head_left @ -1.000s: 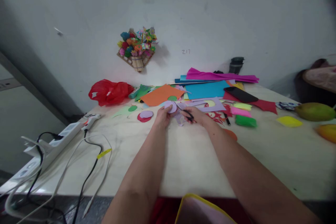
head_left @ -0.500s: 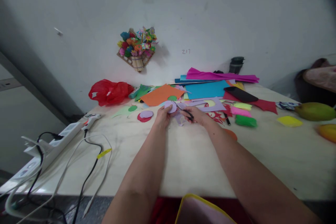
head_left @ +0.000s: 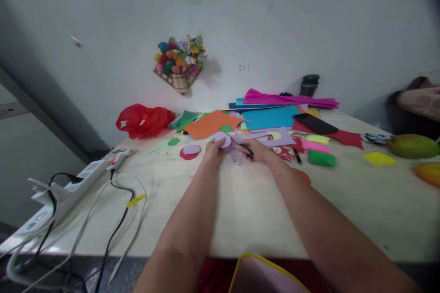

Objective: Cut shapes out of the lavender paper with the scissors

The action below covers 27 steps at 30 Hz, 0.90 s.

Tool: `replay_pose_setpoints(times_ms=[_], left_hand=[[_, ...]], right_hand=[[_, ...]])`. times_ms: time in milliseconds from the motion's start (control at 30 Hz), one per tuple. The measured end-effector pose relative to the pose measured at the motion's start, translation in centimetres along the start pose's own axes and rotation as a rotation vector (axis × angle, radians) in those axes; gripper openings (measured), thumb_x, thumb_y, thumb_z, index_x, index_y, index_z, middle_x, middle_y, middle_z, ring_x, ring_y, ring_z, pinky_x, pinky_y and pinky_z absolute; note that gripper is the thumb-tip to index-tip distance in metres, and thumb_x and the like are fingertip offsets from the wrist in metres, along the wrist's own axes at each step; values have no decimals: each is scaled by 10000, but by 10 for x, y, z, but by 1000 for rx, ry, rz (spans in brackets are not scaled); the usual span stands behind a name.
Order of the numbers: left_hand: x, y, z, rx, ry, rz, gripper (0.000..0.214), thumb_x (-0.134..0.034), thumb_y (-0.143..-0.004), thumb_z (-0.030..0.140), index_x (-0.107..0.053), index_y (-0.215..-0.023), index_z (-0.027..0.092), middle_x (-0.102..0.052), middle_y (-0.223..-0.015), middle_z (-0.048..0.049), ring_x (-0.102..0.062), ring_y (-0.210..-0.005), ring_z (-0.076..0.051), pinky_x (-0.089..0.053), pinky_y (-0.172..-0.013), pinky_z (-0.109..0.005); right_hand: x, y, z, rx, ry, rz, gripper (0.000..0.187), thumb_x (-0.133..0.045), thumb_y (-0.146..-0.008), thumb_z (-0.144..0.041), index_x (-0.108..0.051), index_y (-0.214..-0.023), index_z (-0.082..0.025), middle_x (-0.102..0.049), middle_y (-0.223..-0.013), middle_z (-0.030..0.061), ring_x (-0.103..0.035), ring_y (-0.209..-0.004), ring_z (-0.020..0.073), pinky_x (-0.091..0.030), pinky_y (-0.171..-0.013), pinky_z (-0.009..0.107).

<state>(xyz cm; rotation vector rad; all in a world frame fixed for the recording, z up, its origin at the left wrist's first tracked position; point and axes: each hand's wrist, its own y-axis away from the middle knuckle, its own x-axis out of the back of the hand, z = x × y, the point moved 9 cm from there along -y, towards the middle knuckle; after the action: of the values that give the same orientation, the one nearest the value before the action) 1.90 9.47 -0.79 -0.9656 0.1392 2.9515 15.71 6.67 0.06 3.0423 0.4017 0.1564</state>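
My left hand (head_left: 212, 152) is closed on a round lilac paper piece (head_left: 224, 139) held above the table (head_left: 247, 210). My right hand (head_left: 257, 151) grips small black-handled scissors (head_left: 242, 145), whose blades reach into the lilac paper. A lilac scrap (head_left: 236, 157) hangs below the cut. Just left of my hands lies a lilac circle on a red circle (head_left: 189, 151). Behind them lie an orange sheet (head_left: 211, 124) and a lilac sheet with a hole cut out (head_left: 275, 137).
Coloured paper sheets (head_left: 275, 110), a black phone (head_left: 315, 123), green and pink rolls (head_left: 321, 158) and a red bag (head_left: 142, 120) crowd the back. Mangoes (head_left: 412, 145) sit at the right. A power strip (head_left: 65, 187) with cables lies at the left edge.
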Motion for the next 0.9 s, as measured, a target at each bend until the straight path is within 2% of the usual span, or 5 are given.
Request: replay_pose_setpoints(times_ms=[167, 333, 467, 633, 900], left_hand=[[-1, 2, 0, 5, -7, 6, 79, -650, -828, 34, -685, -893, 64, -745, -819, -118, -749, -767, -219, -653, -725, -325], [0, 1, 0, -1, 4, 26, 85, -673, -828, 48, -685, -911, 64, -744, -815, -122, -749, -767, -227, -658, -750, -357], [1, 1, -1, -4, 16, 26, 190, -723, -806, 66, -688, -993, 76, -755, -836, -115, -757, -772, -226, -659, -740, -347], [2, 0, 0, -6, 25, 46, 285, -746, -803, 97, -692, -1083, 92, -772, -909, -122, -761, -770, -218, -646, -687, -297], [0, 1, -1, -15, 55, 95, 162, -689, -837, 87, -700, -998, 100, -764, -883, -108, -738, -719, -193, -618, -629, -265]], right_hand=[[1, 1, -2, 18, 20, 21, 311, -722, -745, -427, -527, -657, -200, -491, -421, -57, -388, -335, 77, -265, -342, 213], [1, 4, -8, 40, 17, -5, 334, -756, -713, -428, -521, -640, -203, -492, -413, -58, -386, -327, 72, -263, -333, 207], [3, 5, -2, 1, 16, -1, 320, -737, -741, -424, -522, -658, -201, -521, -431, -45, -417, -335, 75, -264, -329, 197], [1, 4, -2, 55, 64, -25, 315, -742, -767, -436, -544, -717, -195, -579, -495, -31, -478, -359, 81, -247, -324, 190], [0, 2, -4, 67, 61, -16, 333, -751, -719, -460, -550, -700, -195, -567, -466, -43, -466, -333, 82, -252, -317, 196]])
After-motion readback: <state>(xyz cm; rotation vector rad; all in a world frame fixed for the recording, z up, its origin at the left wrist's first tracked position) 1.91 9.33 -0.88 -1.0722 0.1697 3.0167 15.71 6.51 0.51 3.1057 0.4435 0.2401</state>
